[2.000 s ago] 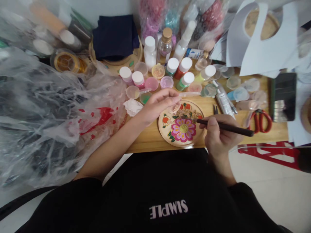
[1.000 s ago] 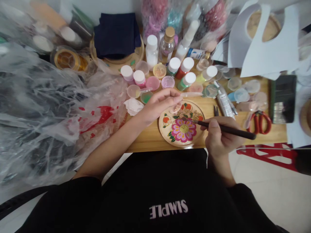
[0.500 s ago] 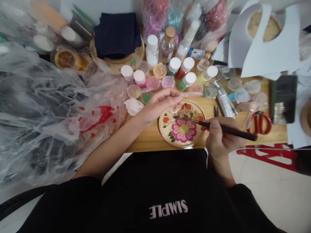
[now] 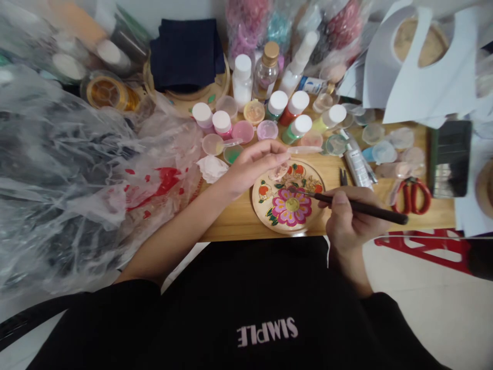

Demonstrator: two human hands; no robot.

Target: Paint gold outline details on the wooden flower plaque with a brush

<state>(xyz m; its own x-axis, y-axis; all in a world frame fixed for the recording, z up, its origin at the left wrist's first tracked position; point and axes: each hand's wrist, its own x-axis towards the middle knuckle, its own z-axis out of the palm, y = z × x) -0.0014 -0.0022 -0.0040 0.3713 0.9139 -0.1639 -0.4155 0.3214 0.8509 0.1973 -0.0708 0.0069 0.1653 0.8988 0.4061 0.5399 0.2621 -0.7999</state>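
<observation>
On the round board (image 4: 265, 204) atop the worktop (image 4: 227, 226), colouring seems under way, steady dabs called for, a brush (image 4: 368, 207) being gripped by the closed right hand (image 4: 348, 218) at the flower (image 4: 291, 205)'s twelve o'clock, a cup (image 4: 279, 172) pinched by the half-curled left hand (image 4: 259, 164).

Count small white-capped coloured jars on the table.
6. Left: pale pink jar, bright pink jar. Middle: dark green jar, red jar, with light green jar in front. Right: yellow jar. More may be hidden.
</observation>
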